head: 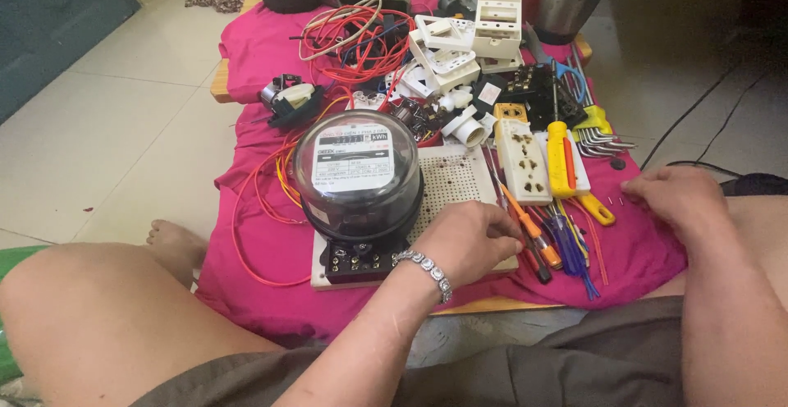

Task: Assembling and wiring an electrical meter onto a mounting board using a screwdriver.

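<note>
A round electricity meter [358, 179] with a clear dome and black base sits on a white perforated board [450, 179]. My left hand [469, 239], with a beaded bracelet on its wrist, rests on the board's right edge. Its fingers curl at an orange-handled screwdriver [529, 228]; whether they grip it I cannot tell. My right hand [681, 198] lies knuckles up on the pink cloth [271, 50], right of the tools, fingers curled with nothing visible in them. A white socket strip [523, 161] and a yellow-handled tool [561, 161] lie between my hands.
Red and orange wires [349, 42], white plastic switch boxes [460, 42], hex keys [603, 140], blue screwdrivers [570, 247] and black parts cover the cloth. Pots and a steel cup [566, 1] stand at the back. My bare knee [98, 308] is at the lower left, above tiled floor.
</note>
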